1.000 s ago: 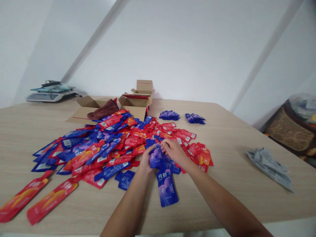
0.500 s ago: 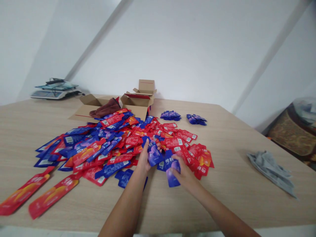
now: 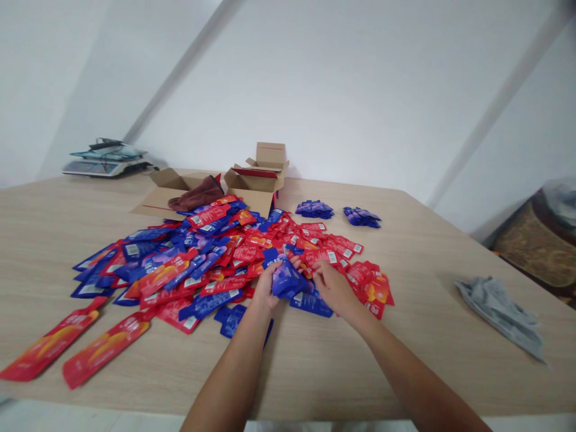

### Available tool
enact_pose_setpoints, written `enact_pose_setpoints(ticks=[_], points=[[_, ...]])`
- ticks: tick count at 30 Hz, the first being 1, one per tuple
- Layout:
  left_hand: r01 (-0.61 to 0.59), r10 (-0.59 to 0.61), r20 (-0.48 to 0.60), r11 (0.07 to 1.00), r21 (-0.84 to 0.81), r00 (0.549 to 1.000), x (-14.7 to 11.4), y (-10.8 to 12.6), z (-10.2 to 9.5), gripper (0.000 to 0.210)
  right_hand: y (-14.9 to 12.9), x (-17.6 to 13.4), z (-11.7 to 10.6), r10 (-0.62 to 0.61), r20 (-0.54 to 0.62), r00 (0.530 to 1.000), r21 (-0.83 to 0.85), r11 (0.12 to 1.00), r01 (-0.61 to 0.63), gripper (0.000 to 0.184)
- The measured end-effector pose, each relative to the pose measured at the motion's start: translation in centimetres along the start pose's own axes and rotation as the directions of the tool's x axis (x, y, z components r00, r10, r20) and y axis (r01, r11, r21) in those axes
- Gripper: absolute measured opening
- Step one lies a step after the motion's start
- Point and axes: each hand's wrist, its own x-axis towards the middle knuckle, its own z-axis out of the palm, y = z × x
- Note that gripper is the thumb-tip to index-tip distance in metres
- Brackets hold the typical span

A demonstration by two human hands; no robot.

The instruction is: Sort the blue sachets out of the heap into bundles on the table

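Observation:
My left hand (image 3: 269,291) is closed around blue sachets (image 3: 288,281) with purple pictures, seemingly more than one, stacked against its palm. Just to the right, my right hand (image 3: 332,287) has its fingers curled together over the near edge of the heap. Whatever its fingertips pinch, if anything, is hidden. Between and below the hands a blue sachet (image 3: 312,303) lies flat on the table. Around both hands spreads a heap of red sachets (image 3: 246,252) and blue sachets, some showing white barcode labels.
Open cardboard boxes (image 3: 252,191) stand behind the heap, with a dark red cloth (image 3: 198,195) on one. Two small stacks of blue sachets (image 3: 314,209) lie at the back right. A scale (image 3: 105,167) sits far left, a grey cloth (image 3: 499,315) right. Two red sachets (image 3: 108,348) lie front left.
My right hand no longer holds the blue sachet it gripped earlier and has moved up toward the heap. The sachets in my left hand now look like a thicker bunch.

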Motion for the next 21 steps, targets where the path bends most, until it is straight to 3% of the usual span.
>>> enact_pose_setpoints(ticks=[2,4,6,11,16,18,21], points=[[-0.003,0.003,-0.013,1.0,-0.002,1.0,-0.1,0.4,-0.1,0.022,1.1,-1.2,0.1,-0.064,0.16,0.985,-0.111,0.99,0.082,0.037],[0.009,-0.008,-0.026,1.0,0.015,1.0,-0.3,0.4,0.0,0.019,1.6,-2.3,0.7,-0.112,0.219,0.969,-0.216,0.963,0.16,0.055],[0.009,-0.009,-0.023,1.0,0.016,1.0,-0.6,0.4,0.1,0.02,1.6,-3.0,1.5,-0.128,0.195,0.972,-0.302,0.935,0.184,0.063],[-0.059,0.057,-0.032,0.996,-0.07,0.998,-1.2,1.0,0.3,0.032,1.8,-2.5,2.7,-0.165,0.141,0.976,-0.392,0.896,0.208,0.046],[-0.076,0.076,-0.005,0.994,-0.077,0.997,-1.1,1.5,0.1,0.035,4.0,-1.2,0.3,-0.113,0.161,0.98,-0.402,0.9,0.17,0.031],[-0.072,0.073,0.011,0.996,-0.053,0.997,-1.0,1.4,0.0,0.03,4.9,-0.7,-1.1,-0.051,0.109,0.993,-0.36,0.929,0.087,0.028],[-0.105,0.106,0.043,0.994,-0.031,0.993,-0.8,0.9,0.0,0.021,5.4,0.0,-2.3,0.021,-0.089,0.996,-0.129,0.991,-0.032,0.034]])
